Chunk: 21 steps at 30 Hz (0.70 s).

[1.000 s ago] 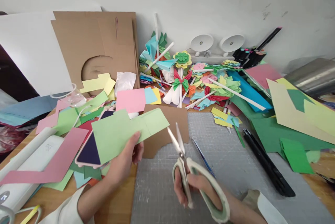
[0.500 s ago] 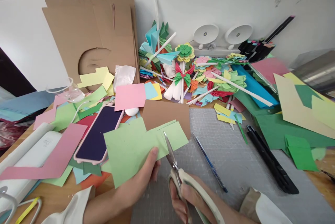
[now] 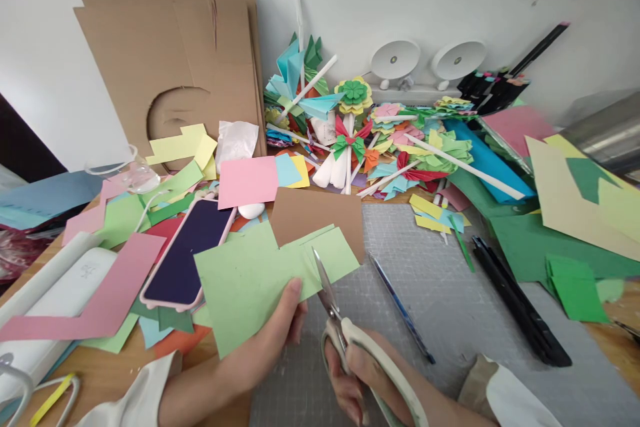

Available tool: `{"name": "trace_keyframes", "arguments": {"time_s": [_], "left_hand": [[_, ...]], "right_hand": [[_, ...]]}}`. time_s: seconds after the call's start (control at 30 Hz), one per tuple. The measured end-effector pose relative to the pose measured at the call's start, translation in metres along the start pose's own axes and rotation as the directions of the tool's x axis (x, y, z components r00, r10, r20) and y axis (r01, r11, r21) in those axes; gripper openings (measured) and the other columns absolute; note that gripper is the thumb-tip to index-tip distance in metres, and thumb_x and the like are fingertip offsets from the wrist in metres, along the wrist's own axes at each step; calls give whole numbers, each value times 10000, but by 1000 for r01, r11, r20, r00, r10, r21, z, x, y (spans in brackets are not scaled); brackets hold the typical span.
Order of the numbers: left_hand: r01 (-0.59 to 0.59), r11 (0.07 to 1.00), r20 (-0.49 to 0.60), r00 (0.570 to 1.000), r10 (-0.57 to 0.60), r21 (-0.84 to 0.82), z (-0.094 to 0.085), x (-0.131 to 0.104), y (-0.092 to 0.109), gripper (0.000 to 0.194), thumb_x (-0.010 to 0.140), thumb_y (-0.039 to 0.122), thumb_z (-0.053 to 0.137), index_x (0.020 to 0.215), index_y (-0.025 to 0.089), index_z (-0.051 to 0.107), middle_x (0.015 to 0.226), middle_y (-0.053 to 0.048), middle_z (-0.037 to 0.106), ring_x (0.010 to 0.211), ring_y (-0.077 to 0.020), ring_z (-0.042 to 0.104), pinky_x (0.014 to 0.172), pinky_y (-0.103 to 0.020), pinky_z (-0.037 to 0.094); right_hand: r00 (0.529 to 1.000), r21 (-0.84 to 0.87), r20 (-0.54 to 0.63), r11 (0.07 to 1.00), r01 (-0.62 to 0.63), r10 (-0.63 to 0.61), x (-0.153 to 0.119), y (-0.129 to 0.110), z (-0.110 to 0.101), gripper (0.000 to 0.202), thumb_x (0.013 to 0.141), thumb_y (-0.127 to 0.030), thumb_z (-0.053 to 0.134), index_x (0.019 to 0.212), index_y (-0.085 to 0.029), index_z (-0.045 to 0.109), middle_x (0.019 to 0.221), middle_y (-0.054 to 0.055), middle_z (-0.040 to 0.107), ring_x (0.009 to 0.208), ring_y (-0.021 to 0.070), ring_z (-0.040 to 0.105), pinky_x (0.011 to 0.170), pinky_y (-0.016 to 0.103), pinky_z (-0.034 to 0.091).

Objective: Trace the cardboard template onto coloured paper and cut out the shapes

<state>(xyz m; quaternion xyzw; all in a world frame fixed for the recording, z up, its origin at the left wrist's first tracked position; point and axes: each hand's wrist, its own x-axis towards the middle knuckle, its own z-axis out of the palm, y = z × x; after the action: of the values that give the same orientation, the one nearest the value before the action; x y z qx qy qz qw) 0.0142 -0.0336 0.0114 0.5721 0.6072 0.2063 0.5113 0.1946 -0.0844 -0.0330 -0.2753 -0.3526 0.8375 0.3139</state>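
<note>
Light green paper (image 3: 245, 280) is pinched at its lower right edge by my left hand (image 3: 280, 327), thumb on top and fingers beneath. In my right hand (image 3: 360, 374) are scissors (image 3: 333, 300) with pale handles, their blades at the paper just right of my left thumb. One blade lies over the sheet, and a slit runs near its upper right edge. Brown paper (image 3: 320, 217) lies partly hidden behind the green sheet. A blue pen (image 3: 403, 310) rests on the grey cutting mat (image 3: 440, 334), right of the scissors.
A phone (image 3: 193, 254) and paper scraps lie at left; pink paper (image 3: 247, 182) lies behind. Cardboard (image 3: 200, 47) leans on the wall. Folded paper flowers (image 3: 353, 95) and sticks pile up at the back. A black box cutter (image 3: 520, 307) and green paper (image 3: 575, 287) lie at right.
The view has shifted very slightly. Both hands, the green paper and the scissors keep nearly the same position, with the blades still at the same edge of the sheet.
</note>
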Motion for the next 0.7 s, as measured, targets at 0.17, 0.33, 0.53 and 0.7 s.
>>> {"name": "trace_keyframes", "arguments": {"time_s": [0.17, 0.33, 0.53, 0.7], "left_hand": [[-2, 1000, 8, 1000, 2, 3, 0, 1, 2, 626, 935, 586, 323, 442, 208, 402, 412, 32, 420, 441, -121, 440, 580, -254, 398], [-12, 1000, 27, 1000, 12, 5, -1, 1, 3, 628, 935, 587, 323, 440, 208, 402, 416, 28, 425, 445, -123, 446, 579, -254, 402], [-8, 1000, 19, 1000, 8, -16, -2, 0, 3, 617, 931, 601, 323, 465, 208, 419, 412, 30, 435, 434, -120, 440, 565, -253, 400], [18, 1000, 27, 999, -19, 2, -2, 0, 5, 617, 908, 622, 326, 454, 212, 412, 398, 34, 419, 417, -115, 417, 574, -249, 403]], "right_hand": [[1000, 3, -16, 1000, -5, 5, 0, 2, 0, 539, 805, -718, 536, 796, -191, 424, 567, -93, 355, 428, 33, 355, 438, 165, 344], [998, -17, -58, 999, -30, 29, 1, -10, 8, 550, 788, -722, 554, 760, -195, 400, 548, -102, 348, 405, 19, 345, 406, 152, 317], [994, 4, -84, 997, -72, 72, 0, -16, 13, 549, 777, -715, 577, 755, -191, 416, 517, -111, 343, 380, 15, 326, 386, 145, 306], [995, 33, -70, 997, -70, 72, 0, -11, 9, 536, 790, -706, 570, 793, -183, 455, 524, -102, 356, 400, 29, 339, 412, 156, 322]]}}
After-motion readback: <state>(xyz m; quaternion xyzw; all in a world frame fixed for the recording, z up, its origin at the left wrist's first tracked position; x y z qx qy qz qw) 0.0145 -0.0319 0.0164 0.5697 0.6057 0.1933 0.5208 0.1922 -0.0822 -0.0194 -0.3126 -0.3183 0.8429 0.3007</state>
